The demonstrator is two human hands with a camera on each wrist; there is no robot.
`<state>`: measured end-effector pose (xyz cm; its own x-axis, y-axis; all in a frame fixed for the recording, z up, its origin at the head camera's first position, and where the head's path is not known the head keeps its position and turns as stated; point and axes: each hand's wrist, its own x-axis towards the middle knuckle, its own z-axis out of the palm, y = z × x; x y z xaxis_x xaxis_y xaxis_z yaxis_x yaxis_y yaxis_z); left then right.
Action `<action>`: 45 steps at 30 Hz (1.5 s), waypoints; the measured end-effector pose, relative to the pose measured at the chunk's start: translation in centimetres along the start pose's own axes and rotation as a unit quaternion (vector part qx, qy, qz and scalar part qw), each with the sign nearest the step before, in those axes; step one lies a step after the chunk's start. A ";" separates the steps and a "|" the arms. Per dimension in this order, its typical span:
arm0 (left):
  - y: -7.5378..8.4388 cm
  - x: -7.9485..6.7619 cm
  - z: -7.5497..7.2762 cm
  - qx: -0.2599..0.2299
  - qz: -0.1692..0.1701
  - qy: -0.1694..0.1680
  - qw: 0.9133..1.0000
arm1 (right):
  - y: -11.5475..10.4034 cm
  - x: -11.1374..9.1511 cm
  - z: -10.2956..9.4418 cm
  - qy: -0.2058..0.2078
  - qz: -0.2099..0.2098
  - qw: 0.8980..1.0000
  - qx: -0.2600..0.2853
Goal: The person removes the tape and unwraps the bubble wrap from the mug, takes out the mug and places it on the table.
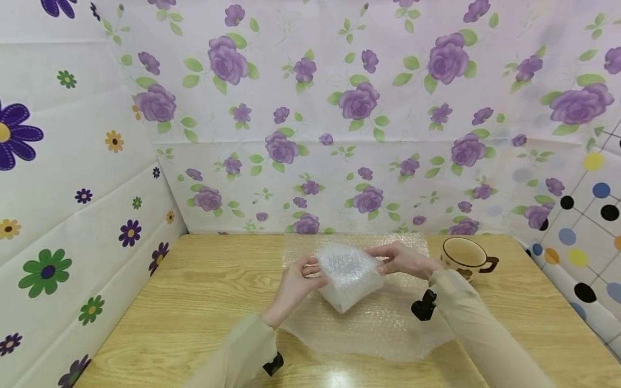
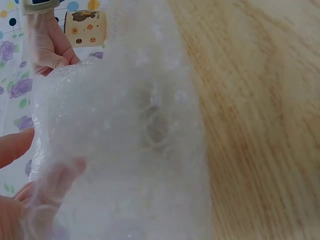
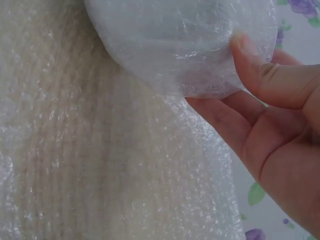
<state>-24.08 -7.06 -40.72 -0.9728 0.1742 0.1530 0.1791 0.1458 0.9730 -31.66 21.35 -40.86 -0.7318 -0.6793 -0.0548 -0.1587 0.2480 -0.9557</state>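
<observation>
A bundle of clear bubble wrap [image 1: 346, 280], pointed at its lower end, is held over the table between both hands. My left hand [image 1: 302, 281] grips its left edge, and some of those fingers show through the plastic [image 2: 120, 130] in the left wrist view. At the opposite corner my right hand [image 1: 406, 260] pinches the wrap, thumb on top and fingers beneath, as the right wrist view shows on the folded plastic [image 3: 185, 55]. I cannot tell what is inside the bundle. Below it a flat sheet of bubble wrap [image 1: 368, 337] is spread out.
A cream mug [image 1: 463, 258] with a brown rim and handle stands at the right, just beyond my right wrist. The wooden table [image 1: 208, 280] meets a flower-printed cloth [image 1: 339, 118] at the back, with patterned cloths at both sides.
</observation>
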 end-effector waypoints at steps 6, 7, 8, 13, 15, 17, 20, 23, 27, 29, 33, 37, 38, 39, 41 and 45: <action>0.7 -0.7 0.3 -0.006 0.013 -0.017 1.000 | 0.7 -0.1 -0.1 -0.005 0.003 1.000 -0.002; 1.0 -0.9 0.2 -0.004 0.014 -0.019 1.000 | 0.7 -0.1 -0.1 -0.005 0.003 1.000 -0.002; 1.3 -1.1 0.2 -0.004 0.017 -0.020 1.000 | 0.7 -0.1 -0.1 -0.005 0.001 1.000 -0.006; 0.9 -0.9 -0.3 0.031 0.040 -0.022 0.998 | 0.7 -0.4 0.1 0.007 -0.004 0.999 -0.046; 0.2 -0.5 -0.7 0.054 0.055 -0.026 0.997 | 0.5 -0.6 0.1 0.012 -0.005 0.998 -0.068; -0.3 0.0 -1.2 0.083 0.071 -0.027 0.994 | 0.3 -0.9 0.2 0.018 -0.008 0.996 -0.085; -0.6 0.5 -1.9 0.113 0.076 -0.022 0.990 | 0.0 -1.3 0.4 0.024 -0.008 0.996 -0.087; -0.6 0.9 -2.4 0.136 0.072 -0.006 0.988 | -0.1 -1.8 0.7 0.027 -0.003 0.996 -0.082; -1.1 1.3 -2.7 0.155 0.073 -0.008 0.985 | 0.2 -2.2 1.2 0.040 -0.001 0.996 -0.083; -1.5 1.6 -2.7 0.156 0.066 -0.023 0.985 | 0.5 -2.3 1.5 0.047 -0.002 0.996 -0.078; -2.1 2.1 -2.4 0.156 0.045 -0.064 0.985 | 1.3 -2.0 2.0 0.059 -0.001 0.997 -0.057; -2.5 2.6 -1.9 0.170 0.047 -0.090 0.980 | 1.8 -1.8 2.2 0.072 -0.005 0.996 -0.050; -2.5 2.7 -1.7 0.178 0.048 -0.092 0.978 | 1.9 -1.8 2.3 0.074 -0.007 0.996 -0.048; -2.5 2.7 -1.6 0.184 0.047 -0.093 0.978 | 2.0 -1.8 2.3 0.077 -0.009 0.996 -0.047; -2.5 2.8 -1.4 0.200 0.047 -0.087 0.975 | 2.0 -1.6 2.4 0.081 -0.010 0.996 -0.045; -2.4 2.8 -1.1 0.214 0.059 -0.066 0.973 | 2.0 -1.4 2.4 0.090 -0.008 0.995 -0.036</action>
<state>-27.42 -8.01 -42.45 -0.9194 0.3331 0.2091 0.3611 0.5046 0.7842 -29.35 21.11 -43.41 -0.8342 -0.5511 0.0195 -0.2140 0.2910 -0.9325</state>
